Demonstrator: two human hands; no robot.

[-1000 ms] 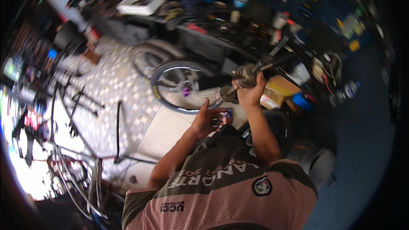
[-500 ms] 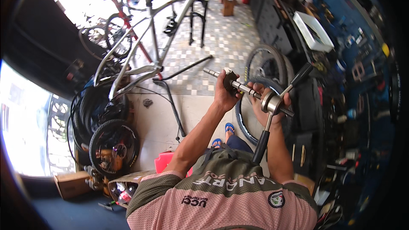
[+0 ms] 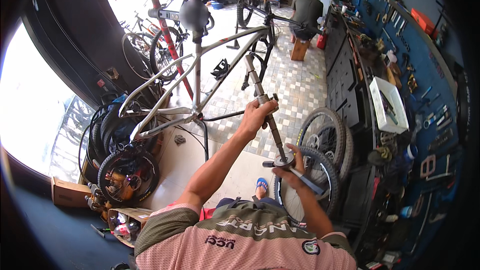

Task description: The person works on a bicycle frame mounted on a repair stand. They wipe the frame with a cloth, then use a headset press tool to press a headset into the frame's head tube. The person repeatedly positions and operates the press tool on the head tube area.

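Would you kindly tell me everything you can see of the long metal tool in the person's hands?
The long metal tool looks grey and metallic: a straight, banded shaft with a collar partway along and a round head at its nearer end, where two handles stick out, one short and dark-ended, the other blurred. It slants across the person's front, far end leaning left. The left hand wraps it around the collar; the right hand is at the head, its exact hold unclear.

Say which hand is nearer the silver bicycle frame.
Left: the left hand, gripping the metal tool, is right of the silver bicycle frame; the right hand, at the tool's handled end, is farther right.
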